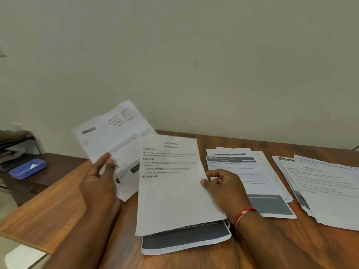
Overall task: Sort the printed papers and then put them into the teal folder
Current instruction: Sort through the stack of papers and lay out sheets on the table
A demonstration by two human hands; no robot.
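Wooden desk [48,200] against a plain pale wall [194,65]. Left hand [97,181] grips a creased sheet [116,133], lifted and tilted, thumb on its face. Right hand [223,185] pinches the right edge of the top sheet [174,200] on the centre stack [184,237]. Two more piles lie to the right: middle pile [262,171], far pile [330,191]. Blue tray [27,168] sits on a lower dark side table [58,164] at left.
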